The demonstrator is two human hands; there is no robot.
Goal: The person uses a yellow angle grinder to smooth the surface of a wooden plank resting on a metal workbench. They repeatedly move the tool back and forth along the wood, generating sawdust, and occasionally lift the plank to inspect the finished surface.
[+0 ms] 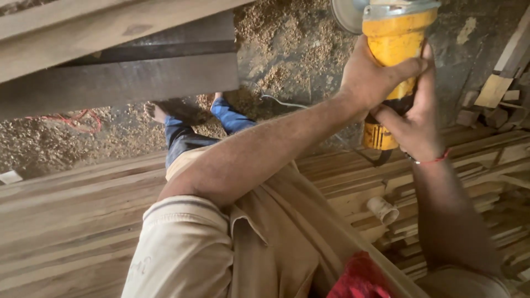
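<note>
A yellow angle grinder [393, 41] is held up in front of me with both hands. Its grey disc and guard [349, 12] point away at the top edge. My left hand [369, 74] wraps around the yellow body from the left. My right hand [415, 122], with a red thread at the wrist, grips the lower rear part of the tool from the right. A thin white cord [282, 102] runs over the ground below the grinder. My beige shirt [265, 243] fills the bottom middle.
Pale wooden planks [72, 215] lie stacked at left and right [486, 160]. Dark beams [121, 77] cross the upper left. Sawdust [287, 38] covers the floor, with a red cord [77, 119]. Legs in blue jeans [185, 135] stand below. Wood offcuts [494, 91] sit far right.
</note>
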